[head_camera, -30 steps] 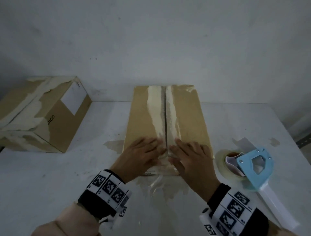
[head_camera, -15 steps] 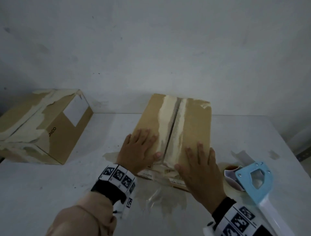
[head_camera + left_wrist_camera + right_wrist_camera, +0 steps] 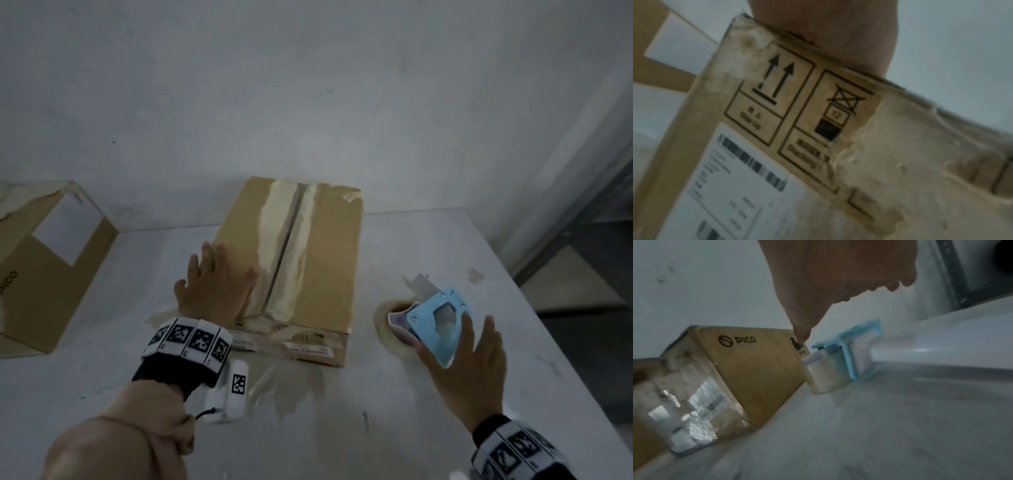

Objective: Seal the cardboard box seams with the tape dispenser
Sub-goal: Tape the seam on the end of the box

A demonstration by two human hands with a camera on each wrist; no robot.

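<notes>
A spread right hand [image 3: 474,368] hovers over the light-blue plastic tape dispenser [image 3: 436,320], lying right of the brown cardboard box [image 3: 329,260] under the flat left hand [image 3: 214,287].

The left hand [image 3: 214,284] is laid flat on the cardboard box [image 3: 318,260], beside its untaped centre seam [image 3: 284,253]. The right hand [image 3: 469,370] is spread over the blue tape dispenser [image 3: 436,323] on the white table [image 3: 342,438]. A second box [image 3: 44,260] is seen at left.
</notes>
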